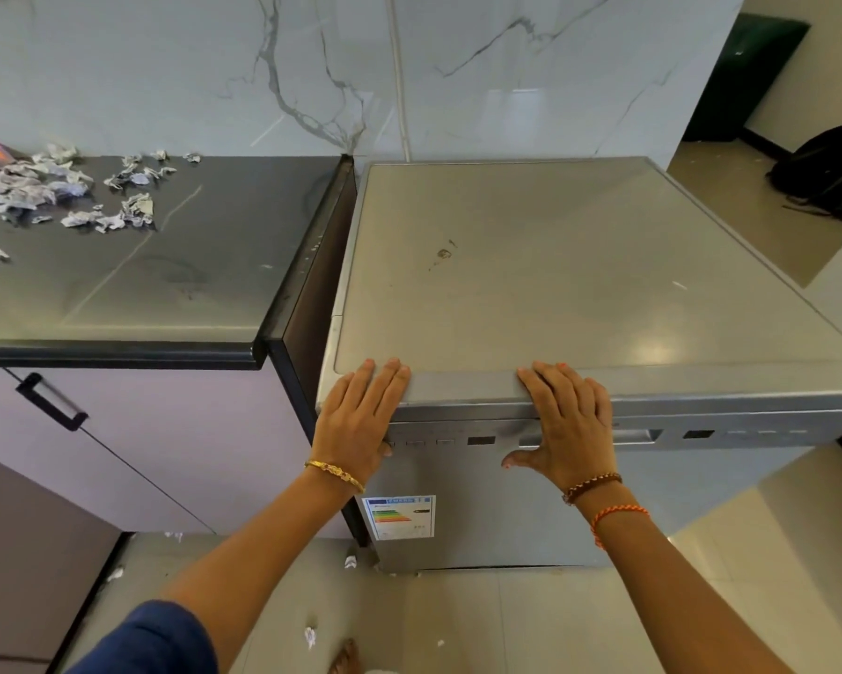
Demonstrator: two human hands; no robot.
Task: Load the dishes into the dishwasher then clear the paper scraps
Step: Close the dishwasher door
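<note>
1. Your left hand (360, 420) lies flat against the dishwasher (555, 284), fingers straight and together. The fingertips reach over the front edge of its top near the front-left corner, and the palm lies over the left end of the control strip. It's gripping nothing, just pressing or resting there.
2. Your right hand (567, 425) does much the same further right along that front edge: straight fingers on the top's lip, palm over the door's upper part, thumb spread out to the left against the door face. Nothing is held in it either.
3. The dishwasher door looks closed, flush under the top. The door handle recess (637, 436) pokes out just right of your right hand, partly covered by it.
4. The energy label (398, 518) sits on the door's left side, below your left wrist.
5. The paper scraps (44, 192) are well away from both hands, piled on the dark countertop (166, 294) toward its back-left corner, with a few strays along the back edge and one near the left edge.
6. More small scraps (310, 635) lie on the floor tiles below your arms, some by the dishwasher's base.
7. A black bag (827, 172) sits on the floor in the room off to the right.
</note>
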